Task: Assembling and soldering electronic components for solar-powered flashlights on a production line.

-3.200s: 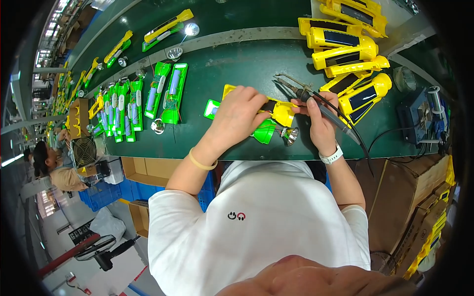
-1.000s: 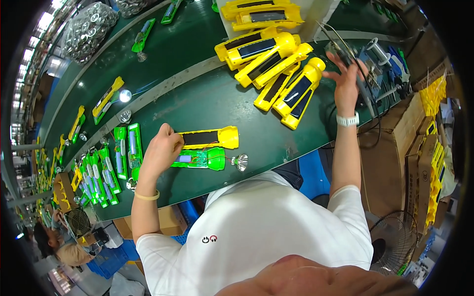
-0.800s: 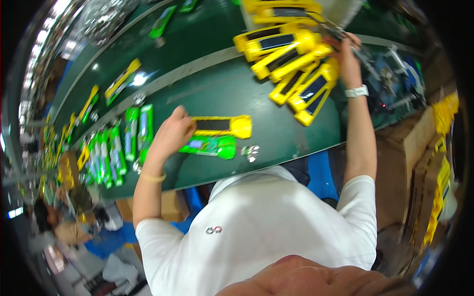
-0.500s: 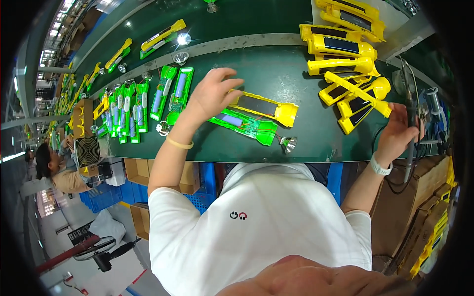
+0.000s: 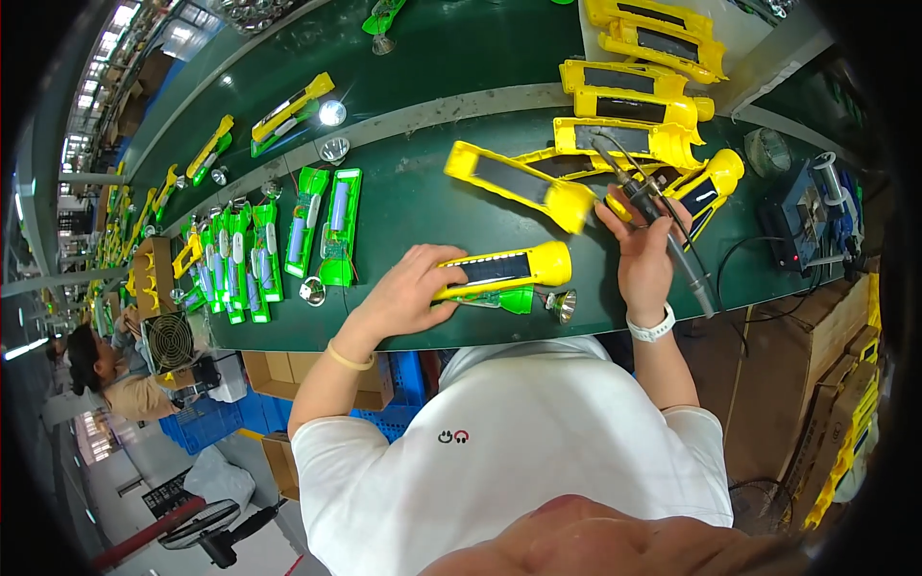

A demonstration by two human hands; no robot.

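My left hand is closed around the rear end of a flashlight lying near the bench's front edge. Its yellow half shell, with a dark solar panel, sits over the green half shell. A silver reflector hangs out at its front. My right hand grips a soldering iron, its tip pointing up and left over yellow shells. Beside my right fingertips is the blurred end of a loose yellow half shell, tilted over the green bench; whether they touch it I cannot tell.
Yellow half shells pile up at the far right. Green half shells with batteries stand in a row at the left. A soldering station with a cable is at the right edge. Across the bench runs a raised rail. A co-worker sits at far left.
My right hand has moved inward from the right, bringing the soldering iron. A yellow half shell has shifted left. My left hand came down, and the yellow half now covers the green one.
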